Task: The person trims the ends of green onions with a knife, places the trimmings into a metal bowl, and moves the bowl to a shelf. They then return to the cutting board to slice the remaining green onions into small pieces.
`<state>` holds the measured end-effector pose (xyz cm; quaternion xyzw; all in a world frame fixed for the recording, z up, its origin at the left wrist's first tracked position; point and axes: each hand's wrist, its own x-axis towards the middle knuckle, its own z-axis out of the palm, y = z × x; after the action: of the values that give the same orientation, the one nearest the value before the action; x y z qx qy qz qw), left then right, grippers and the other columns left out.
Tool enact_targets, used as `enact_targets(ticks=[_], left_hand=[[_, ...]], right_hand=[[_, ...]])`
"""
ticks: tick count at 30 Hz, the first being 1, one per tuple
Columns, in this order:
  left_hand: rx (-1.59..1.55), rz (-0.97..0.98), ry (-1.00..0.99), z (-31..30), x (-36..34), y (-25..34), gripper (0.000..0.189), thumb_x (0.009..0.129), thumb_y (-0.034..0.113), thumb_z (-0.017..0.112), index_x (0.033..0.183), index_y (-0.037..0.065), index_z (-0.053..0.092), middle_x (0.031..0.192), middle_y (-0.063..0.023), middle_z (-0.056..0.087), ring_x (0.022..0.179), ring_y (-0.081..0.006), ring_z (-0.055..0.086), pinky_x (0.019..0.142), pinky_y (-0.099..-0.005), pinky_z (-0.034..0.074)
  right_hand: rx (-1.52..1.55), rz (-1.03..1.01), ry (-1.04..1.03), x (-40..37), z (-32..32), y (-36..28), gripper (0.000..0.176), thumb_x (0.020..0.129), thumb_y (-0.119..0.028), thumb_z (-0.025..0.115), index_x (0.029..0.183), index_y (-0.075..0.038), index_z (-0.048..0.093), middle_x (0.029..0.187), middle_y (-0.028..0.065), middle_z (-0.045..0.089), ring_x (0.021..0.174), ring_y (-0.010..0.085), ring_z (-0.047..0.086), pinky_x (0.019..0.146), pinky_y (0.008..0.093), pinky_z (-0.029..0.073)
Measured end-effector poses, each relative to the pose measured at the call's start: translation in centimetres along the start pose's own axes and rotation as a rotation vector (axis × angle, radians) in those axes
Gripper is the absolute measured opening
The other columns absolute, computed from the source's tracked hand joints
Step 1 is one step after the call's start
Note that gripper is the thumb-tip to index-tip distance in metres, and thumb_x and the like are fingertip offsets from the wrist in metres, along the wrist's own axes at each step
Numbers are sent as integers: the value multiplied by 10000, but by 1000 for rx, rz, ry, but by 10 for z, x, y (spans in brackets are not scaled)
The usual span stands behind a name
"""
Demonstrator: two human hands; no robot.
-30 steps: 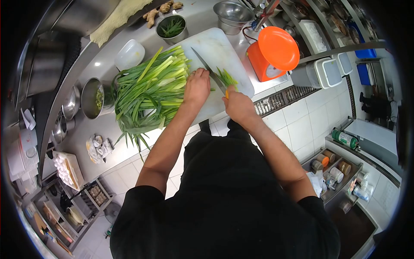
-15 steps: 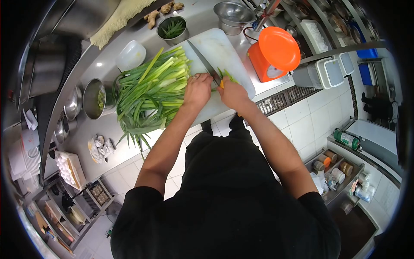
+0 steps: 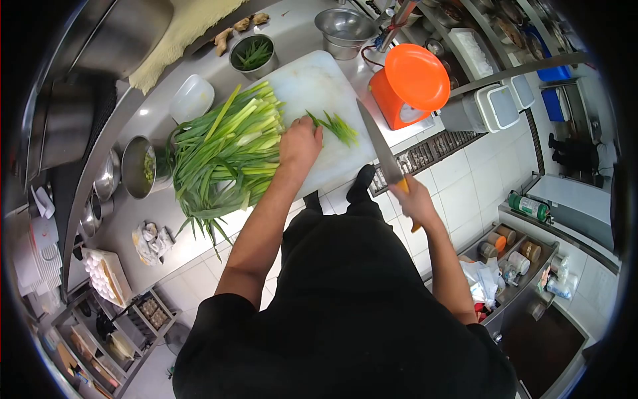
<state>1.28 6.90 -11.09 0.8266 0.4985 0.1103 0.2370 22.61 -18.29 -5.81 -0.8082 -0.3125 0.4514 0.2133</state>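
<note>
Two hands, two jobs: my left hand, fingers curled, grip unclear, steadies the stalks mid-frame; my right hand clenches the knife, held right of the board, clear of fingers.

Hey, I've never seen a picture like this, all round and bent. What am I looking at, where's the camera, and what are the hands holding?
No machine here: a person works with two bare hands. The picture comes from a camera worn on the head, looking forward and down; its wide lens bends the edges, and the dark shape below is the person's body. On the steel counter lies a white cutting board. A pile of long green stalks covers its left side, with a few cut pieces in the middle. The left hand rests at the edge of the pile, near the pieces. The right hand has its fingers closed on a knife with an orange handle, held off the board. An orange scale stands to the right.
</note>
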Motion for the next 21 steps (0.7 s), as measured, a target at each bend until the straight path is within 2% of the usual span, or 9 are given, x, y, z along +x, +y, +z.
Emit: enact_targets(ticks=[1, 4, 7, 11, 14, 21], left_hand=[[-10, -11, 0, 2, 4, 1, 258, 952, 248, 761, 1051, 13, 716, 973, -193, 755, 892, -409, 737, 811, -511, 592], [-53, -3, -35, 18, 12, 2, 302, 953, 284, 773, 1057, 6, 716, 915, -177, 774, 856, -395, 754, 798, -496, 602], [-97, -30, -106, 17, 11, 16, 361, 927, 329, 806, 1058, 2, 727, 893, -166, 782, 848, -363, 767, 794, -469, 608], [-180, -137, -145, 8, 11, 29, 440, 867, 395, 866, 1037, 5, 754, 882, -154, 784, 823, -323, 773, 775, -428, 612], [-202, -129, -140, 10, 14, 22, 466, 841, 419, 887, 1026, 7, 772, 880, -148, 790, 804, -308, 774, 766, -405, 615], [-318, -185, -105, 19, 19, 7, 451, 837, 372, 892, 1047, -10, 777, 909, -149, 802, 796, -278, 783, 755, -384, 618]], right_hand=[[51, 34, -17, -7, 3, 9, 395, 1012, -364, 770, 1014, -12, 590, 666, 76, 622, 481, 146, 579, 470, 329, 484], [158, 67, -54, -21, 20, 22, 387, 1013, -359, 778, 1019, -23, 585, 650, 23, 577, 486, 112, 552, 461, 308, 469], [231, 81, -96, -23, 33, 14, 390, 1015, -362, 778, 1027, -30, 574, 650, 20, 570, 485, 110, 551, 452, 304, 460], [74, 71, -149, -22, 31, -23, 424, 1023, -391, 759, 984, -38, 528, 644, 61, 581, 486, 152, 570, 480, 342, 473], [0, 7, -165, -14, 35, -24, 445, 1024, -402, 751, 958, -37, 506, 647, 86, 587, 496, 177, 591, 498, 363, 484], [-16, -47, -220, -5, 33, -41, 421, 1033, -375, 742, 953, -31, 512, 648, 88, 592, 498, 179, 598, 501, 363, 488]])
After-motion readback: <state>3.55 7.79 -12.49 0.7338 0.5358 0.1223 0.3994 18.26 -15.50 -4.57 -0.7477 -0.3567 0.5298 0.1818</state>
